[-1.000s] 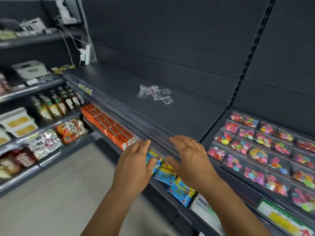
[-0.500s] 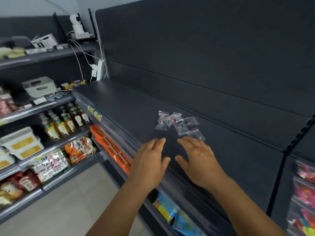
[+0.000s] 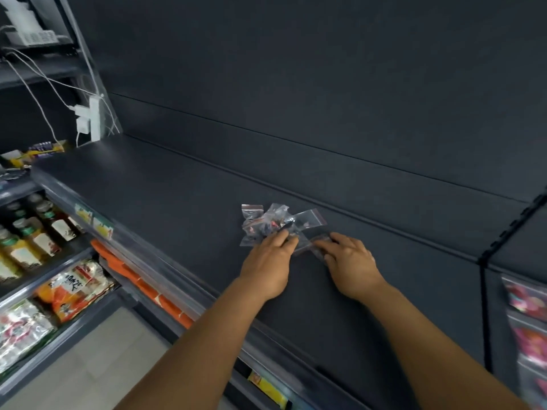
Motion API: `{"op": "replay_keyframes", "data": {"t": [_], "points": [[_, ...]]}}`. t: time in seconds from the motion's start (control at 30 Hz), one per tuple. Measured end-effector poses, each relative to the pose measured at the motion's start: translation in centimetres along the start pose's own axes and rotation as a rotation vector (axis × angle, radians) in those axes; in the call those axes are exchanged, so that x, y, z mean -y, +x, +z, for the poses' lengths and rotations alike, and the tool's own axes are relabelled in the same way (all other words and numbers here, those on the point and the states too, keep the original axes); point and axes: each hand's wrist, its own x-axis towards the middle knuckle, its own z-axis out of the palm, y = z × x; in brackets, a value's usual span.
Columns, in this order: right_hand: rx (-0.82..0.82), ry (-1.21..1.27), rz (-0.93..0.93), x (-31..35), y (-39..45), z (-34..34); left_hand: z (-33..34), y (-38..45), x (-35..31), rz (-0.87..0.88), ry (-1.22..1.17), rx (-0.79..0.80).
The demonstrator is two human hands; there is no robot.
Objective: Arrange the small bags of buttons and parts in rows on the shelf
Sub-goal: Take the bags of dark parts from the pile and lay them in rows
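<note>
A dark grey shelf (image 3: 165,196) ran along a shop aisle, backed by a wall of matching dark panels (image 3: 325,84) with horizontal seams. Its front edge carried a clear price rail (image 3: 124,232) holding small labels. On the shelf, a little behind the middle, lay a loose heap of small clear bags (image 3: 266,221), overlapping one another, with bits of red and dark contents showing inside.

The left hand (image 3: 268,261) lay palm down with its fingers stretched forward and close together, the tips resting on the near edge of the heap. The right hand (image 3: 349,261) lay just beside it, palm down, fingers spread a little and pressing on a bag (image 3: 310,245) at the heap's right end.

Lower shelves to the left held bottles (image 3: 29,232) and bright snack packets (image 3: 74,288), with a pale floor (image 3: 103,365) below. White cables and a power strip (image 3: 91,116) hung at the far left. At the right edge stood packets of pink items (image 3: 527,297).
</note>
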Motion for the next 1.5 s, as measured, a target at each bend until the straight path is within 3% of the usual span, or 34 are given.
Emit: {"op": "replay_keyframes", "data": {"t": [0.2,0.3,0.4,0.57,0.7,0.83,1.0,1.13,1.33,1.5], "points": [[-0.053,0.149,0.03,0.8,-0.8,-0.8,-0.1,-0.3,0.3,0.09,-0.113,-0.117],[-0.122,0.234,0.214,1.5,-1.1,-1.4,-0.3,0.0,0.8,0.092,-0.148,-0.169],[-0.129,0.188,0.373,2.3,-1.0,-0.8,-0.1,1.0,1.2,0.103,-0.107,-0.076],[-0.097,0.322,0.524,3.3,-0.9,-0.7,-0.3,2.2,1.4,0.061,-0.213,0.02],[-0.175,0.515,0.513,3.3,-2.0,-0.3,-0.5,1.7,1.6,0.021,-0.389,0.058],[-0.348,0.75,0.525,3.5,-3.7,0.1,-0.7,1.1,1.2,-0.034,-0.71,0.096],[-0.588,1.112,0.588,3.2,-6.9,-1.0,-1.2,-0.6,-2.2,-0.019,-1.113,0.186],[-0.687,1.217,0.593,2.7,-10.1,-2.2,-0.8,-2.2,-6.2,0.047,-1.304,0.299],[-0.803,1.344,0.558,1.0,-16.9,-3.8,0.5,-4.9,-12.9,0.101,-1.367,0.374],[-0.893,1.266,0.584,-2.0,-23.4,-4.9,1.3,-8.2,-19.3,0.179,-1.389,0.443]]}}
